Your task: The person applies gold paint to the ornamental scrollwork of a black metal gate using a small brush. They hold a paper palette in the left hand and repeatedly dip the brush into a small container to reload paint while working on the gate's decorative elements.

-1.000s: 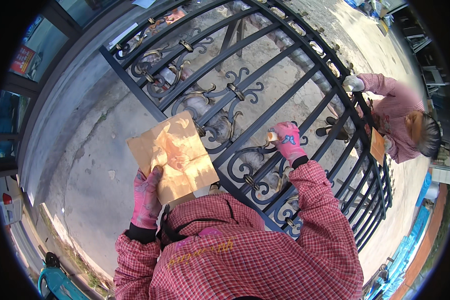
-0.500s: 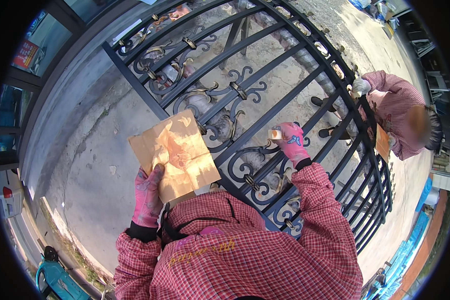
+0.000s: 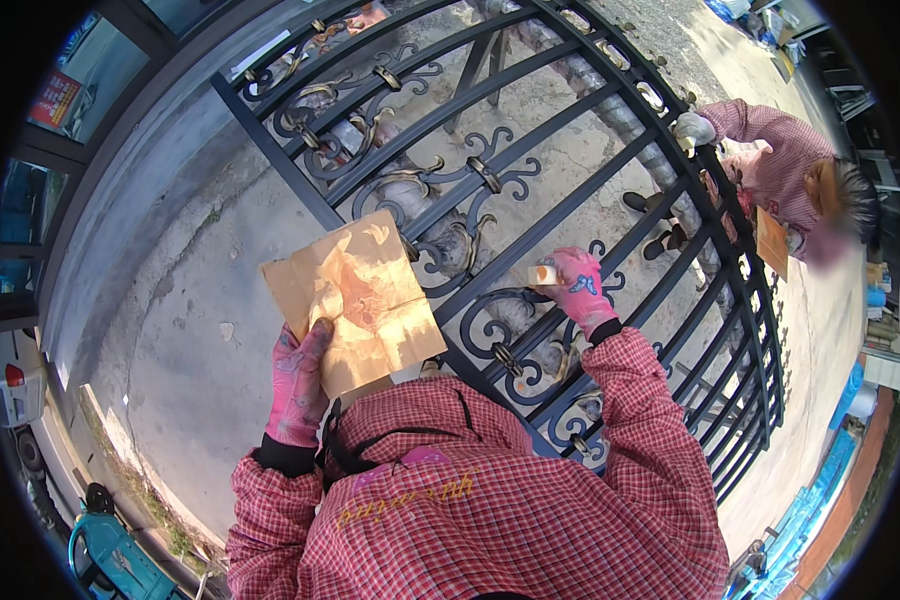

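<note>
My left hand (image 3: 298,385), in a pink glove, grips the lower left edge of a creased cardboard sheet (image 3: 405,318), its thumb on top. Gold-brown paint is smeared across the sheet's middle. In my right hand (image 3: 582,288), also pink-gloved, is pinched a small white sponge-like block (image 3: 542,276) with an orange-brown stain on its end. That hand hovers over or rests near the scrollwork of a dark metal gate (image 3: 480,175); contact cannot be made out. Gold colour marks several of the gate's scrolls (image 3: 505,360) and collars.
Across the gate, a person (image 3: 770,180) in a checked top reaches a gloved hand (image 3: 692,130) to its far rail and has a brown board (image 3: 771,242). A teal scooter (image 3: 120,555) stands at lower left. Glass doors (image 3: 90,75) line the upper left; blue-wrapped lengths (image 3: 805,510) lie at right.
My right hand has shifted slightly left with the block, and its stained end shows differently. The cardboard stays in my left hand. Across the gate, the person's gloved hand and head have moved.
</note>
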The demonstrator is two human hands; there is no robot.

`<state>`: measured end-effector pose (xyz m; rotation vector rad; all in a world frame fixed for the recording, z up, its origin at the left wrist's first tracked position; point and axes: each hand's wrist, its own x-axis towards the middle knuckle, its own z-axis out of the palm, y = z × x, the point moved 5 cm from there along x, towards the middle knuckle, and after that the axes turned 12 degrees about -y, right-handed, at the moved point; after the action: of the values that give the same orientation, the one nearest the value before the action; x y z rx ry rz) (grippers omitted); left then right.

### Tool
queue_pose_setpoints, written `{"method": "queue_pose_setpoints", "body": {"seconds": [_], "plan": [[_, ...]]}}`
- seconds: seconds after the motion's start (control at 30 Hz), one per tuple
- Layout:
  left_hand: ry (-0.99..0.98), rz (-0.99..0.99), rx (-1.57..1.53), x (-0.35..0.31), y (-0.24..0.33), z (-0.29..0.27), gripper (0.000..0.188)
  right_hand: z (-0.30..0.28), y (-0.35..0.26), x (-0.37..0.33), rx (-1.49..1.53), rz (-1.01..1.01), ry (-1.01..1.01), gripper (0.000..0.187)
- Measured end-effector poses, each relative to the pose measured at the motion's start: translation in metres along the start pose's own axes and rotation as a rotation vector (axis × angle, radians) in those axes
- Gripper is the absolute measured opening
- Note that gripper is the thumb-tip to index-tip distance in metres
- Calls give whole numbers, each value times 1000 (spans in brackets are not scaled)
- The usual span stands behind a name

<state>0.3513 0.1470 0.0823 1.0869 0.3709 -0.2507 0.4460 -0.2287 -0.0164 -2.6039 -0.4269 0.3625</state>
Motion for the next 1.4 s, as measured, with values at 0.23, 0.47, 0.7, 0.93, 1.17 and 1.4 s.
{"method": "queue_pose_setpoints", "body": {"seconds": [0.23,0.47,0.7,0.93,1.17,1.4], "plan": [[-14,-9,-19,-1,-2,-3,34,2,-12,2,-60,-35,15,39],[23,-28,-6,-2,-4,-4,34,0,-18,2,-18,-10,63,38],[19,0,1,-3,-3,-5,36,2,-28,4,5,18,45,36],[40,-8,-11,-6,-5,-8,36,9,-34,3,26,63,44,38],[36,-5,-25,-6,-6,-8,37,2,-43,4,3,48,104,34],[41,-1,-52,-6,-8,-10,37,25,-52,-9,-143,-53,168,37]]}}
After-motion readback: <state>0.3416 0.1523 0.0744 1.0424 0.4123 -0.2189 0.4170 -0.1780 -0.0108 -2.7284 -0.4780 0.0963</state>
